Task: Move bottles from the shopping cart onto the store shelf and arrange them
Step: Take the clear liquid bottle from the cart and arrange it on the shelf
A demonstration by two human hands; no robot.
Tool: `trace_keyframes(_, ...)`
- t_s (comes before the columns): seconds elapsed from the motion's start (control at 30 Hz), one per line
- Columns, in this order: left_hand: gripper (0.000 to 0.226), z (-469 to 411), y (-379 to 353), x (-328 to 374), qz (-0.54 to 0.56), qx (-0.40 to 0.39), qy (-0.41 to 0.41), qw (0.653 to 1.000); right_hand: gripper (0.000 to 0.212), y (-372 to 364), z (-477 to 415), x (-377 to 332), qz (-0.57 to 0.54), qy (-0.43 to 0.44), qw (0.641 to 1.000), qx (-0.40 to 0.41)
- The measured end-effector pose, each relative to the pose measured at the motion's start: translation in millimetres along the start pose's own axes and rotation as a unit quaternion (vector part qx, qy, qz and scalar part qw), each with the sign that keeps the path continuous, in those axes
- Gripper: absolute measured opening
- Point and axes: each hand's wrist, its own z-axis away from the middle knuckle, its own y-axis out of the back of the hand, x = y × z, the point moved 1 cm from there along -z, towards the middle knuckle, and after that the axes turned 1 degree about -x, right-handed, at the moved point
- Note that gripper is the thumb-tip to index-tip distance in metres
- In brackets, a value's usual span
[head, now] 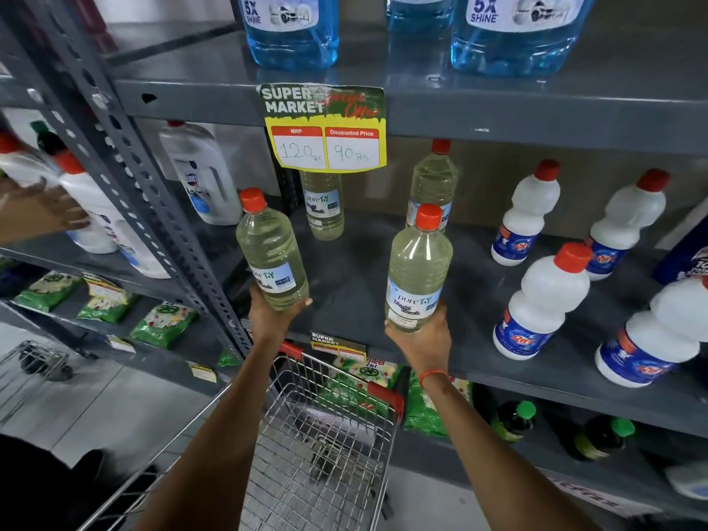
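My left hand [272,313] grips the base of a clear bottle of pale yellow liquid with a red cap [270,250], held upright at the front left of the grey shelf [360,270]. My right hand [421,339] holds a second such bottle [417,274] by its base at the shelf's front edge. Two more of the same bottles stand at the back of the shelf, one [322,208] under the price tag, the other [433,182] to its right. The wire shopping cart [322,446] below my arms looks empty.
Several white red-capped bottles [536,300] stand on the right of the shelf. A white jug [199,170] sits at the left back. Big blue bottles [295,28] are on the shelf above. Another person's hand [42,212] touches white bottles on the left rack.
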Motion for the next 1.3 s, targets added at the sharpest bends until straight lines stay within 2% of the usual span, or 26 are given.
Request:
trace_keyframes(0.3, 0.097, 1, 1, 0, 0.016, -0.006, -0.015, 1.0, 0.075, -1, -1, 3, -0.006, 0.005, 1.0, -0.008)
trace_keyframes(0.5, 0.099, 2, 3, 1, 0.045, -0.036, -0.027, 0.998, 0.083, 0, -1, 4, -0.01, 0.002, 1.0, -0.029)
trace_keyframes(0.67, 0.094, 3, 4, 0, 0.056, -0.05, -0.023, 0.997, 0.08, 1, -1, 5, -0.015, -0.007, 0.999, -0.031)
trace_keyframes(0.87, 0.093, 5, 3, -4, 0.044, -0.058, -0.02, 0.997, 0.079, 4, 1, 7, -0.015, -0.005, 1.0, -0.027)
trace_keyframes(1.07, 0.095, 1, 8, 5, 0.038, -0.06, -0.014, 0.997, 0.085, 0, -4, -1, -0.031, -0.012, 0.998, -0.057)
trace_keyframes(1.2, 0.126, 37, 5, 22, 0.028, -0.02, -0.002, 0.999, 0.119, 14, 0, -6, -0.064, -0.01, 0.993, -0.103)
trace_keyframes(1.23, 0.128, 50, 2, 25, 0.014, 0.0, -0.014, 1.0, 0.121, 15, 5, -9, -0.054, -0.004, 0.993, -0.102)
trace_keyframes(1.3, 0.118, 89, -9, 39, 0.007, 0.024, -0.087, 0.996, 0.104, 29, 19, -14, -0.042, 0.032, 0.996, -0.071)
